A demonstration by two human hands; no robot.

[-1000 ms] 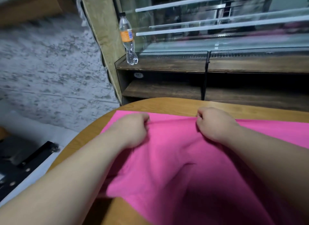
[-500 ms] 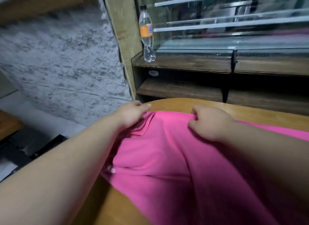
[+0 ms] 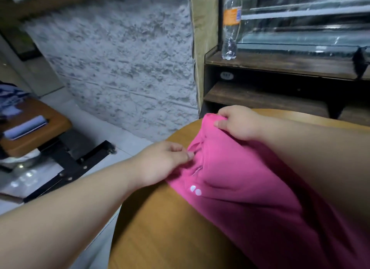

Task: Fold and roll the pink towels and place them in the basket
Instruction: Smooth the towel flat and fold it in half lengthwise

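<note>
While the pink towel (image 3: 250, 188) lies along the table's (image 3: 160, 228) left edge, its length running away from the person, the left hand (image 3: 160, 162) pinches its left side fold, fingers curled. The right hand (image 3: 240, 122), farther out, clamps the towel's far end.

The pink towel (image 3: 250, 198) runs off lower right, bottle (image 3: 231, 24) off the top
</note>
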